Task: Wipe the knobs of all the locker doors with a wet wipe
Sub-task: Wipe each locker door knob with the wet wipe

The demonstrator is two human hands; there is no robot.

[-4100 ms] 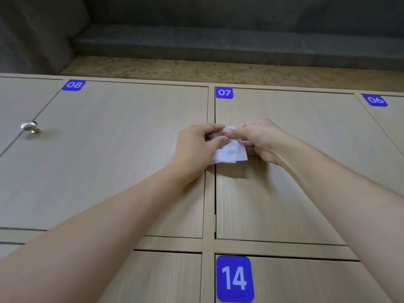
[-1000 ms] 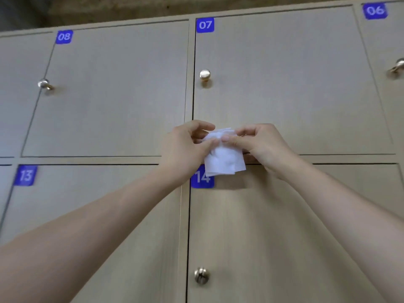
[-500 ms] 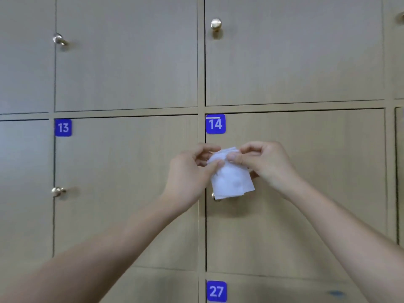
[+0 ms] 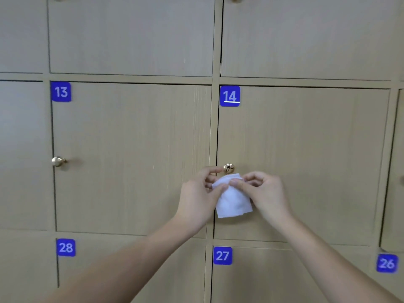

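Wet wipe (image 4: 232, 199): white, folded to a small pad, held up in front of door 14 (image 4: 306, 160), just below its knob; lower edge hanging free, upper edge pinched from both sides.

Left hand (image 4: 196, 200): thumb and curled fingers pinching the wipe's upper left corner; index finger (image 4: 213, 171) stretched out above the rest, tip just beside the knob, contact not clear.

Right hand (image 4: 264, 193): thumb and bent fingers pinching the wipe's upper right part; remaining fingers curled loosely behind the pad; no finger on the knob.

Knob of door 14 (image 4: 228, 167): brass-coloured, round, near the door's left edge at mid-height; bare, wipe top edge just under it, apparently not touching.

Knob of door 13 (image 4: 57, 161): same kind, at that door's left edge, well apart from both hands.

Number plates: blue, white digits, at upper left corner of each door; 13 (image 4: 61, 92), 14 (image 4: 229, 96), 28 (image 4: 65, 247), 27 (image 4: 222, 255), 26 (image 4: 386, 263), last one blurred.

All doors in view shut; light wood grain; forearms entering from the bottom edge.
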